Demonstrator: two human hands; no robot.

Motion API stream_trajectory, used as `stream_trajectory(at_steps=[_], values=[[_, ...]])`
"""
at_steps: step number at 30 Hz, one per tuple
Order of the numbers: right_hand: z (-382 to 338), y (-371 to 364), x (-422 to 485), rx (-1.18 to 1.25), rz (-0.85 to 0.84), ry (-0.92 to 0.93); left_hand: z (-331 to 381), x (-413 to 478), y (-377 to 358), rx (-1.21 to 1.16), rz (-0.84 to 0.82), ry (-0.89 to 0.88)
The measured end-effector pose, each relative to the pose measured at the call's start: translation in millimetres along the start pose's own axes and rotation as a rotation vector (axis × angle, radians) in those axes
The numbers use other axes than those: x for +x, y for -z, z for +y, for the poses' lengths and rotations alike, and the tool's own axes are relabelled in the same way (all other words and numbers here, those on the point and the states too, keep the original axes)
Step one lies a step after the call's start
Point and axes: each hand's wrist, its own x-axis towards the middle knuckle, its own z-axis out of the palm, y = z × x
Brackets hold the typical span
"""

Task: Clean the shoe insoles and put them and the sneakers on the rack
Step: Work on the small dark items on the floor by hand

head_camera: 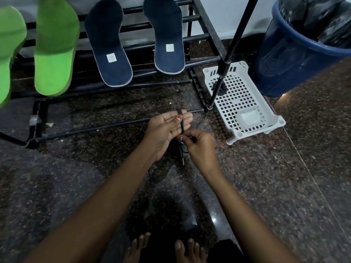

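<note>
Two green insoles [55, 48] and two navy insoles [109, 44] lean side by side on the black metal rack [201, 17]. In front of the rack, my left hand [165, 130] is held palm up with straight fingers. A black shoelace [182, 122] is looped round those fingers and my thumb pins it there. My right hand [199, 147] pinches the lace just below the left palm, and the lace's tip hangs down beneath it. A dark shape under my hands [161, 168] may be a sneaker; it is hard to make out.
A white perforated plastic shelf [245, 103] lies on the granite floor right of the rack, with a small black bundle [222, 89] on it. A black pole [233, 46] slants down in front of it. A blue bin with a black liner [290, 54] stands far right. My bare feet [167, 249] are at the bottom.
</note>
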Motion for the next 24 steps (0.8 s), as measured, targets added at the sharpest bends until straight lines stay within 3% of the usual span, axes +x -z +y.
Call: stream_trajectory(at_steps=[8, 15, 24], values=[[-4, 7, -3, -0.229, -0.043, 0.121, -6, 2, 3, 0.239, 0.087, 0.0], [-6, 21, 6, -0.202, 0.063, 0.154, -7, 0, 6, 0.567, 0.036, 0.034], [-7, 30, 17, -0.047, 0.125, 0.109, -4, -7, 4, 0.526, -0.146, 0.091]])
